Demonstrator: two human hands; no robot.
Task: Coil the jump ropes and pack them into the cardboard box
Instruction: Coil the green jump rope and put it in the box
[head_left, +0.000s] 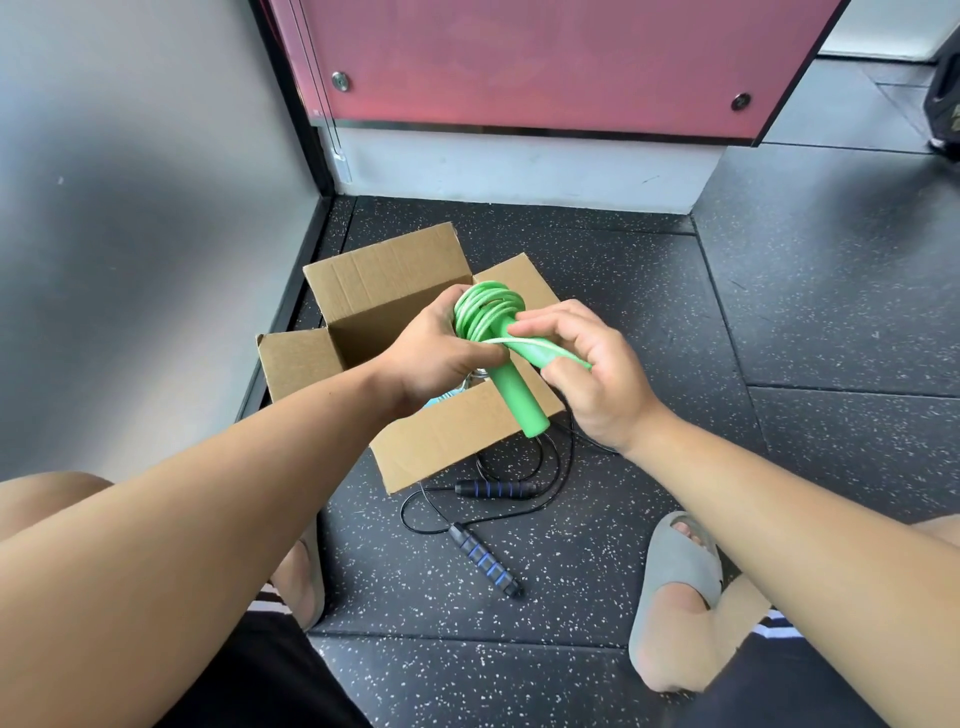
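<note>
I hold a green jump rope above the open cardboard box. Its cord is wound into a tight coil at the top. My left hand grips the coil and one green handle, which points down toward me. My right hand pinches the last strand of cord and the second green handle. A black jump rope with blue-banded handles lies loose and uncoiled on the floor in front of the box. Something pale shows inside the box under my hands, too hidden to identify.
The box stands with its flaps open on a dark speckled rubber floor. A grey wall runs along the left and a red panel closes the back. My feet in grey slippers flank the black rope.
</note>
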